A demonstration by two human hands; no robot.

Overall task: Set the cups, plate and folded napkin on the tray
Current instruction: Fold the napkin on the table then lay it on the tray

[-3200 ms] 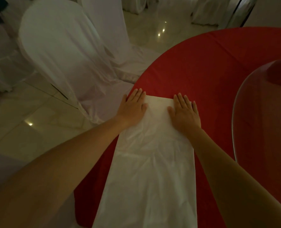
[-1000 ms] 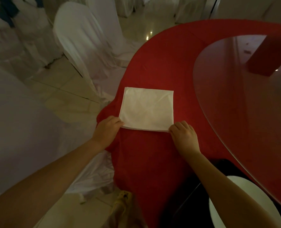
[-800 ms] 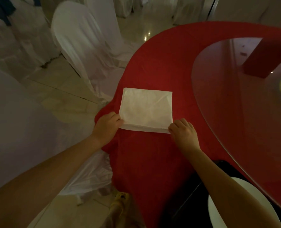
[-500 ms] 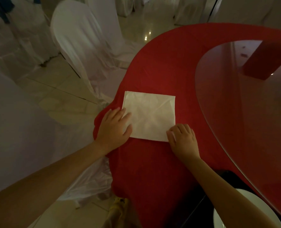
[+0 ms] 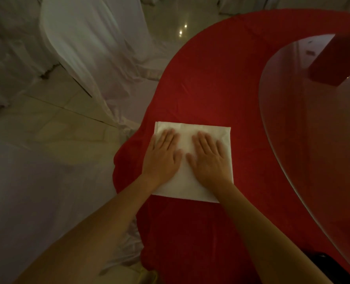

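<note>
A white napkin (image 5: 186, 181), folded into a square, lies flat on the red tablecloth (image 5: 215, 87) near the table's edge. My left hand (image 5: 163, 156) rests palm down on the napkin's left half, fingers spread. My right hand (image 5: 210, 157) lies flat on the right half, fingers spread as well. Neither hand grips the cloth. No cups, plate or tray show clearly in this view.
A round glass turntable (image 5: 313, 140) covers the table's middle on the right, with a red block (image 5: 333, 60) on it. White-covered chairs (image 5: 92, 48) stand to the left on the pale tiled floor (image 5: 53, 124). Something dark (image 5: 323, 263) sits at the lower right.
The long napkin has been folded down to a square. Both hands moved from the napkin's near corners onto its top and now press flat. The view shifted closer, hiding the white plate at lower right.
</note>
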